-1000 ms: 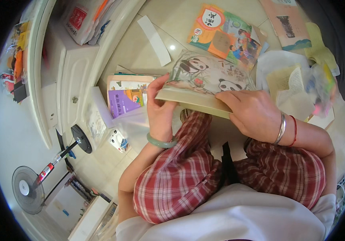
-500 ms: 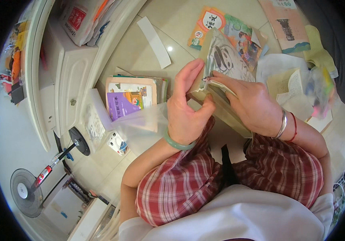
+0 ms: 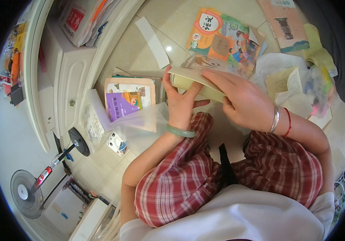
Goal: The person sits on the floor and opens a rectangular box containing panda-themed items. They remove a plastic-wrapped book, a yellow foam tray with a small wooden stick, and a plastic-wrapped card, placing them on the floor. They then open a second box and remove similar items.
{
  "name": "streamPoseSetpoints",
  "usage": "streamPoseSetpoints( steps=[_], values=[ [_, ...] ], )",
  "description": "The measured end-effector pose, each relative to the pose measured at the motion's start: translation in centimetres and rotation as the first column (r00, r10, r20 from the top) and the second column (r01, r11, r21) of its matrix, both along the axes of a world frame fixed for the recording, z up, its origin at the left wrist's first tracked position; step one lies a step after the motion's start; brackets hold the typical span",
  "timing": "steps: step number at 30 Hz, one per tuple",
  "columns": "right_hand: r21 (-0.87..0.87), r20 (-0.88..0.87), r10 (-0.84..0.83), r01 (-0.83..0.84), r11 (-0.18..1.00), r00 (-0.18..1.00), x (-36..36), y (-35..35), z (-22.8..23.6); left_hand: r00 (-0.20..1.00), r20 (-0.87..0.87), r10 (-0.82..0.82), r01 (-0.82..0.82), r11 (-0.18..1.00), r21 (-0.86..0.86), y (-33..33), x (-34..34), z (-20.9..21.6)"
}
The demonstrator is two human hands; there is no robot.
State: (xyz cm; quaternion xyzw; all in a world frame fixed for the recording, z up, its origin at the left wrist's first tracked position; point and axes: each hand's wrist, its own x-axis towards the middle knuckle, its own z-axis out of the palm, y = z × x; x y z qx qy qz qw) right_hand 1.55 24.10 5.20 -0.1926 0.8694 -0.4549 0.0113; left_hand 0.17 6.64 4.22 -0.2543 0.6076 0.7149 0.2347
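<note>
A book point(image 3: 189, 74) with cream pages or boards is held tilted above my lap. A clear plastic cover point(image 3: 204, 61) with a panda drawing shows past its far side. My left hand point(image 3: 181, 105), with a green bangle at the wrist, grips the book's left end, thumb against its near face. Across the right part lies my right hand point(image 3: 246, 100), fingers along the upper edge and thumb below. It wears a silver bangle and a red cord. How the cover joins the book is partly hidden by my hands.
A stack of books point(image 3: 130, 94) with a purple booklet lies at left, near a translucent plastic sheet point(image 3: 142, 124). Beyond are a white strip point(image 3: 152, 42) and a colourful textbook point(image 3: 224, 38). An open book point(image 3: 287, 85) lies at right. A fan point(image 3: 26, 193) stands lower left.
The book has been tipped flatter and shifted left, its panda-printed side turned away. My right hand has moved left and down along it; my left hand's fingers have spread.
</note>
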Motion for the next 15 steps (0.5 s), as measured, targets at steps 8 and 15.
streamPoseSetpoints(
  steps=[8, 15],
  values=[
    [0.173, 0.431, 0.078, -0.167, 0.971, 0.899, 2.2, 3.2, 1.0, 0.99, 0.105, 0.093, -0.099, 0.994, 0.05, -2.3, 1.3, -1.4],
    [0.243, 0.372, 0.08, -0.18, 0.953, 0.925, 1.9, 2.9, 0.6, 0.989, 0.126, 0.072, -0.081, 0.995, 0.065, -2.3, 1.4, -0.8]
  ],
)
